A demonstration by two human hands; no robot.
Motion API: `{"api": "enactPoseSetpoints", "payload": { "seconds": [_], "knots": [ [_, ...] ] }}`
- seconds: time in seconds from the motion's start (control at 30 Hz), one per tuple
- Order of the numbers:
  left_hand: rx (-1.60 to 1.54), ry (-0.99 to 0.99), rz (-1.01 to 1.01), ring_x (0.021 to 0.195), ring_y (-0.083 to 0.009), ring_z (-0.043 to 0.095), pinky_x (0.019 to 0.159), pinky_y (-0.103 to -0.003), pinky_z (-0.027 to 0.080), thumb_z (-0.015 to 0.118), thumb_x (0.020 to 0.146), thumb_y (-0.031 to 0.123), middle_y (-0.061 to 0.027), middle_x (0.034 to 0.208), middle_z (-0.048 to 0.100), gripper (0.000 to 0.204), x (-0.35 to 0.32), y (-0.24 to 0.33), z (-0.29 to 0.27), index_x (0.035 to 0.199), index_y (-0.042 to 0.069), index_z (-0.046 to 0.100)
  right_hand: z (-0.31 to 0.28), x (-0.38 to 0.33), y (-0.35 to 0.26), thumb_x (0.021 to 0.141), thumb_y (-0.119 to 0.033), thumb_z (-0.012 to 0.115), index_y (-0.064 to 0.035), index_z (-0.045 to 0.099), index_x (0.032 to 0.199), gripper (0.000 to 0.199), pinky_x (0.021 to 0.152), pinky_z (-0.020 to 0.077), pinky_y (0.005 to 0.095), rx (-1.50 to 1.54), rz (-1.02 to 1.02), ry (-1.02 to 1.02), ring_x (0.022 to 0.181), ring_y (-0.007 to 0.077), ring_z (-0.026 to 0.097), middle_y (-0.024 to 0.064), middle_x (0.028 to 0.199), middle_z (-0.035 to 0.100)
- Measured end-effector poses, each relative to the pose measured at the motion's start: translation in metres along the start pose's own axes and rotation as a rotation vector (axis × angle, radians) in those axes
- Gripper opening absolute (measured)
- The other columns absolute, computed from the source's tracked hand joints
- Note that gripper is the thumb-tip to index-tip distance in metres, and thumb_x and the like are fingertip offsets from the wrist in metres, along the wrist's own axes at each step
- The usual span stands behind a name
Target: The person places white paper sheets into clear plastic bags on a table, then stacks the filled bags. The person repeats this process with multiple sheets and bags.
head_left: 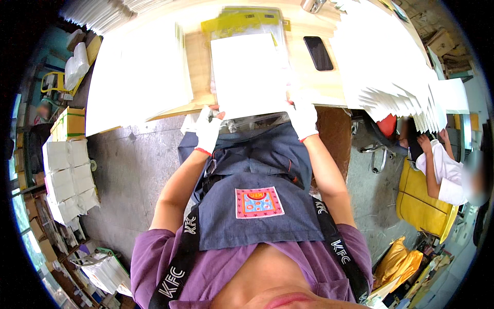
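Observation:
A white sheet of paper (247,77), or a thin stack of them, lies in front of me at the near edge of the wooden table. My left hand (209,129), in a white glove with bare fingertips and a red cuff, is closed on its near left corner. At the near right corner my right hand (303,119), gloved alike, grips the paper's edge, its fingers partly hidden. Beneath and beyond the paper is a clear plastic sleeve with a yellow printed end (242,21). Some clear plastic also shows below the table edge between my hands.
A large white paper pile (139,72) covers the table's left. Fanned white sheets (401,98) spread over the right, past a black phone (318,53). A metal object (313,5) stands at the back. To the right, another person (442,165) sits near a yellow chair (424,203).

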State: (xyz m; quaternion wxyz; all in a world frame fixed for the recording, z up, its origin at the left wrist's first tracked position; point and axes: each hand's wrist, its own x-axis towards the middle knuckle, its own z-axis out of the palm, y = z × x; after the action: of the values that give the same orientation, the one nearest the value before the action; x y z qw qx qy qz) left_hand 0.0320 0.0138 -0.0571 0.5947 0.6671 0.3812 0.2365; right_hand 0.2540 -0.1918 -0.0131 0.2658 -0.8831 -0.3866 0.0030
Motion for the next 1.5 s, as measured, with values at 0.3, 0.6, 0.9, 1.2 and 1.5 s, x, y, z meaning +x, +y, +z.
{"api": "enactPoseSetpoints", "payload": {
  "seconds": [0.3, 0.6, 0.9, 1.2, 1.5],
  "knots": [
    [-0.469, -0.122, -0.099, 0.067, -0.0103, 0.058, 0.063, -0.025, 0.051, 0.064, 0.086, 0.008, -0.0036, 0.092, 0.062, 0.039, 0.007, 0.075, -0.012, 0.123, 0.001, 0.051, 0.001, -0.005, 0.000, 0.093, -0.014, 0.044, -0.0074, 0.060, 0.091, 0.017, 0.036, 0.0297, 0.0192, 1.025, 0.644, -0.500, 0.044, 0.0040, 0.044, 0.0045, 0.067, 0.060],
    [-0.032, 0.364, 0.365, 0.098, -0.0156, 0.055, 0.087, -0.026, 0.043, 0.052, 0.093, 0.015, -0.0102, 0.108, 0.061, 0.035, -0.005, 0.153, -0.168, 0.122, -0.003, 0.055, 0.037, 0.066, -0.173, 0.094, -0.023, 0.052, -0.0028, 0.059, 0.111, 0.027, 0.042, 0.0387, 0.0199, 1.223, 0.245, -0.633, 0.050, 0.0051, 0.050, -0.0003, 0.069, 0.060],
    [-0.151, 0.568, 0.132, 0.116, -0.0257, 0.051, 0.096, -0.038, 0.042, 0.043, 0.090, 0.005, -0.0158, 0.133, 0.048, 0.045, 0.035, 0.085, -0.196, 0.135, 0.002, 0.042, 0.024, 0.078, -0.191, 0.093, -0.032, 0.053, -0.0041, 0.060, 0.087, 0.029, 0.051, 0.0410, 0.0224, 1.137, 0.105, -0.781, 0.055, 0.0085, 0.055, 0.0017, 0.063, 0.058],
    [0.342, 0.652, 0.743, 0.122, -0.0315, 0.043, 0.102, -0.042, 0.036, 0.045, 0.094, 0.013, -0.0179, 0.135, 0.042, 0.044, -0.040, 0.001, -0.129, 0.135, -0.003, 0.038, -0.236, 0.057, -0.047, 0.085, -0.019, 0.060, -0.0079, 0.061, 0.096, 0.016, 0.068, 0.0482, 0.0350, -0.323, -0.175, 0.542, 0.076, 0.0239, 0.062, 0.0097, 0.087, 0.063],
    [0.783, -0.262, 0.856, 0.130, -0.0423, 0.030, 0.108, -0.053, 0.025, 0.073, 0.069, 0.021, -0.0179, 0.137, 0.041, 0.057, -0.030, 0.082, 0.043, 0.121, 0.007, 0.055, -0.349, 0.022, 0.141, 0.083, -0.044, 0.056, -0.0121, 0.058, 0.096, 0.035, 0.072, 0.0489, 0.0440, -0.690, 0.636, 0.719, 0.080, 0.0328, 0.064, 0.0133, 0.088, 0.065]
  ]
}}
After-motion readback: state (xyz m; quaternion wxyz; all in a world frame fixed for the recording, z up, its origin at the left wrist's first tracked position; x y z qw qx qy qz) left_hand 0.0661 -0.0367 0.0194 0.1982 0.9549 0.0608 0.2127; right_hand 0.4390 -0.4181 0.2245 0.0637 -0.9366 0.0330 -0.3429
